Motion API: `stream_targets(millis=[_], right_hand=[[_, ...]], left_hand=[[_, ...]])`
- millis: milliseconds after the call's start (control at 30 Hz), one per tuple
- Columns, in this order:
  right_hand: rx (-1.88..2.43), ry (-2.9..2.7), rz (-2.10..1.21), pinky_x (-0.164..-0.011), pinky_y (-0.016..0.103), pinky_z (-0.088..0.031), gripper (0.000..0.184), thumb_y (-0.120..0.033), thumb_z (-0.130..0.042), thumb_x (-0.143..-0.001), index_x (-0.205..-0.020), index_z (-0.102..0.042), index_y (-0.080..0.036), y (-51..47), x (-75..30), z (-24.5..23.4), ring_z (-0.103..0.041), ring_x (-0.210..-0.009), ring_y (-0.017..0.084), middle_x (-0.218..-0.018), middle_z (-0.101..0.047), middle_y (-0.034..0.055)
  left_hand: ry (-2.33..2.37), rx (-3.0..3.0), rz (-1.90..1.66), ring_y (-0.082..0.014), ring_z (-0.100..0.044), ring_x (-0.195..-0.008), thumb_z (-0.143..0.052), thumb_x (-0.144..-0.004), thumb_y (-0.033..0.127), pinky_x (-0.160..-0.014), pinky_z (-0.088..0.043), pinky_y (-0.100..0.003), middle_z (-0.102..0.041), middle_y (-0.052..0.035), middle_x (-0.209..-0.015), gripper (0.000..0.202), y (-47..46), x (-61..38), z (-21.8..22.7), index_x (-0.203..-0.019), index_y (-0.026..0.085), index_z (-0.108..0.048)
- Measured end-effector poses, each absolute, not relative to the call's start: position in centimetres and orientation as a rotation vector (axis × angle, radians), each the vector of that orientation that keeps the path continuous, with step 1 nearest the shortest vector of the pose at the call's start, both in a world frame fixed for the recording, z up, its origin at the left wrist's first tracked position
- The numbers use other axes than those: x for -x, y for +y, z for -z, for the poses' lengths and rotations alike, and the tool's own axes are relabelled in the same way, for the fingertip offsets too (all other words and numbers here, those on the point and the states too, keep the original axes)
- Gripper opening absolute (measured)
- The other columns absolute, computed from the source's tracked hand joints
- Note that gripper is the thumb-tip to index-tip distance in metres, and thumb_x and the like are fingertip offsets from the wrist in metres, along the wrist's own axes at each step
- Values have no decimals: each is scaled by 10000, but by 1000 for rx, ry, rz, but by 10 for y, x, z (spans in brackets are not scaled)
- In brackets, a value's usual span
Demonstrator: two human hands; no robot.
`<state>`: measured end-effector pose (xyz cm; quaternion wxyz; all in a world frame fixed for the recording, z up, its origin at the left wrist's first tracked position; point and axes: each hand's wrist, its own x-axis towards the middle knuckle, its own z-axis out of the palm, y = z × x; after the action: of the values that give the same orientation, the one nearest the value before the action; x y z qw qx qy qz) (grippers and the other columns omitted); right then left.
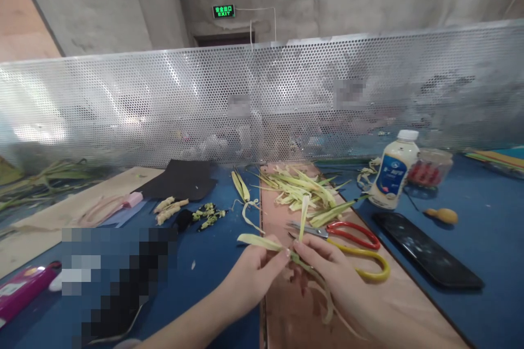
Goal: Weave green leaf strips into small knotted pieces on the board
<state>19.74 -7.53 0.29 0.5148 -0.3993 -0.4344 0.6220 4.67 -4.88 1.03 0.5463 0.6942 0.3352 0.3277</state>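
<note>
My left hand (pixel 256 272) and my right hand (pixel 327 270) meet at the near middle of the table, fingertips pinched together on crossed pale green leaf strips (pixel 301 218). One strip points up, one runs left, others trail down under my right wrist. Both hands are closed on the strips. Just beyond my right hand lie scissors (pixel 352 240) with red and yellow handles on a brown board (pixel 286 311). A heap of cut leaf strips (pixel 301 188) lies farther back on the board.
A white bottle (pixel 395 174) with a blue label, a clear box of red items (pixel 429 169), a black phone (pixel 426 253) and a small yellow object (pixel 444 215) sit right. Small woven pieces (pixel 170 210), black cloth (pixel 182 180) and a pink lighter (pixel 24 289) lie left. A perforated metal screen (pixel 262 103) closes the back.
</note>
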Motion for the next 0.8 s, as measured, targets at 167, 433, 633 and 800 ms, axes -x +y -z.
stream_targets(millis=[167,433,633,800], right_hand=[[1015,-967,-1542,-396,160,-419,271,-412,-642,-705,-658,-553,-160,-75,-199,1,-487,-438,66,-508,-534,-44],[983,-944,-1539,-359,204,-441,311,-456,-652,-669,-636,-551,-164,-69,-200,12,-472,-383,81,-481,-541,-37],[971,-1034,-1478,-335,188,-420,295,-455,-594,-726,-670,-541,-170,-71,-198,9,-474,-384,79,-497,-519,-49],[1077,-1100,-1395,-349,165,-398,281,-455,-549,-762,-739,-535,-175,-74,-197,2,-455,-412,69,-513,-487,-60]], left_hand=[[766,-1828,-734,-116,-482,-700,-472,-821,271,-674,-371,-227,-475,-1,-716,197,-52,-47,-14,-694,132,-531],[762,-1906,-709,-123,-508,-746,-450,-829,216,-699,-382,-219,-512,-17,-772,177,-54,-45,-21,-756,136,-589],[766,-1786,-744,-109,-464,-702,-455,-831,297,-676,-361,-216,-462,10,-712,209,-54,-46,-17,-718,146,-546],[868,-1597,-837,-82,-373,-566,-425,-836,374,-592,-331,-208,-383,47,-602,270,-49,-48,-9,-666,167,-459]])
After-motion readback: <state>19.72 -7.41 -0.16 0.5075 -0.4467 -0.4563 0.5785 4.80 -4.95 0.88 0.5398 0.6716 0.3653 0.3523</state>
